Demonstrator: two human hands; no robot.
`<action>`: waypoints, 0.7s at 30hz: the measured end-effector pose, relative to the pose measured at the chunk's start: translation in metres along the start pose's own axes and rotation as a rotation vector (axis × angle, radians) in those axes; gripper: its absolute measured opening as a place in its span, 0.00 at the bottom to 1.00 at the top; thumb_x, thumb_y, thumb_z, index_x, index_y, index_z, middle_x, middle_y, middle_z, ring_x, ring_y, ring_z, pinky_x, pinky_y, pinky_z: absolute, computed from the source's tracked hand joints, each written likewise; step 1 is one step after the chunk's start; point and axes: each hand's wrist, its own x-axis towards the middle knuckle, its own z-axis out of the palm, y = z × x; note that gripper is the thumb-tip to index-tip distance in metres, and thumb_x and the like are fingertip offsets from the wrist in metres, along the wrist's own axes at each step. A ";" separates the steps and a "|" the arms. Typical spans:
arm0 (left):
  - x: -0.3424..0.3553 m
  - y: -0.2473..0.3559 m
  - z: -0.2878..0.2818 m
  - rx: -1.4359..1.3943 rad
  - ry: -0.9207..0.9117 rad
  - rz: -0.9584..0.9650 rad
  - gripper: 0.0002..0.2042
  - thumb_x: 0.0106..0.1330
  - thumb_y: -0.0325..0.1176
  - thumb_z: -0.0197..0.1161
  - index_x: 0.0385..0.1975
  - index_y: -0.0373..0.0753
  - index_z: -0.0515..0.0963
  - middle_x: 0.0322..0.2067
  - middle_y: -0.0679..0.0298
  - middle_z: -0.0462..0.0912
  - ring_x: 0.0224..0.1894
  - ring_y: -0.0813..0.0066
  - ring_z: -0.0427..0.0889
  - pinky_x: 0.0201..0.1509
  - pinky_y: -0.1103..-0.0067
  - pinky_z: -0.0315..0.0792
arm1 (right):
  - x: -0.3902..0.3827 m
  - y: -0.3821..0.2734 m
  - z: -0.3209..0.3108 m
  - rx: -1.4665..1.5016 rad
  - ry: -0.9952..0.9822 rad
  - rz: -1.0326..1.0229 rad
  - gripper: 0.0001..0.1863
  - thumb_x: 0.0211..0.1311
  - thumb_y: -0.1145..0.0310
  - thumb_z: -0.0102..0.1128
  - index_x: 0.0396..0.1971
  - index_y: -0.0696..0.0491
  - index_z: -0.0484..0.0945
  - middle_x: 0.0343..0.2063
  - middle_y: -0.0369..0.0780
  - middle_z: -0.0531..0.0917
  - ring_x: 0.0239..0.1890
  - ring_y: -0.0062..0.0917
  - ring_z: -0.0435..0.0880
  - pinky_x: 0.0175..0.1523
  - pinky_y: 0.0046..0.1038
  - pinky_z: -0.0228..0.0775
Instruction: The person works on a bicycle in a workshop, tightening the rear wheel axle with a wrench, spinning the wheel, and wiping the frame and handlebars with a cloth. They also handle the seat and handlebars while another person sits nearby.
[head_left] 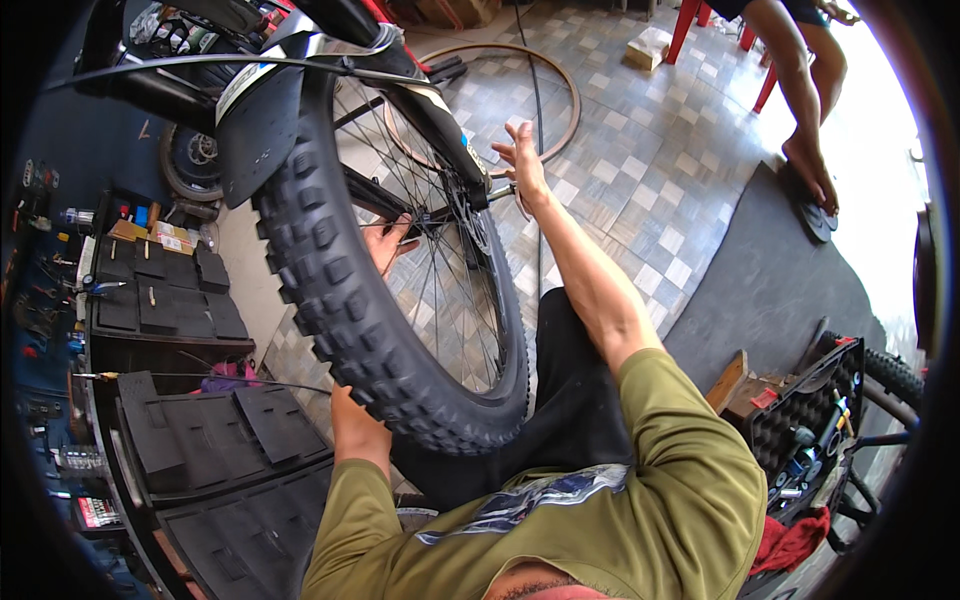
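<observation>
While the black, knobbly-tyred wheel (pixel 350 275) is flanked by black fork legs (pixel 432 122), axle work seems underway; beside the silver metal rod (pixel 502 192), nothing is clasped by the splayed right hand (pixel 524 170); the left hand (pixel 383 248) cannot be judged; alignment is probably needed next.

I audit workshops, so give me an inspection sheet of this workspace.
Surface: grey-and-beige checkered tile floor; dark grey mat at right.
Job's things: black knobby-tyred bicycle wheel, set in a black fork.
Clutter: brown ring on the floor; open black toolbox holding tools, red cloth beside it.
Hands: left hand by the hub, grip unclear; right hand, fingers spread, beside a silver metal rod, contact unclear.
Cables: thin black cable crossing the fork's top; long dark cable or hose near the right hand.
Surroundings: another person's bare legs near a red stool or chair.
</observation>
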 end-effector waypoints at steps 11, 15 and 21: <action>0.002 0.004 -0.001 0.189 -0.001 0.019 0.17 0.74 0.46 0.69 0.50 0.37 0.82 0.45 0.67 0.85 0.47 0.76 0.86 0.46 0.71 0.89 | -0.007 0.001 0.021 -0.235 -0.158 -0.013 0.59 0.63 0.14 0.18 0.81 0.44 0.55 0.73 0.54 0.68 0.79 0.47 0.58 0.82 0.55 0.32; 0.003 0.000 -0.010 0.473 0.086 0.052 0.16 0.74 0.45 0.70 0.49 0.38 0.85 0.38 0.66 0.88 0.41 0.80 0.85 0.39 0.80 0.79 | -0.017 -0.001 -0.003 -0.250 -0.101 -0.072 0.59 0.64 0.14 0.19 0.82 0.44 0.54 0.72 0.51 0.71 0.80 0.48 0.55 0.82 0.56 0.34; 0.012 -0.030 -0.032 0.543 0.124 0.233 0.16 0.73 0.48 0.71 0.46 0.42 0.84 0.32 0.75 0.86 0.33 0.88 0.78 0.34 0.85 0.71 | -0.008 -0.040 -0.037 -0.026 0.216 -0.095 0.61 0.62 0.13 0.17 0.82 0.46 0.50 0.71 0.54 0.72 0.80 0.47 0.56 0.83 0.56 0.33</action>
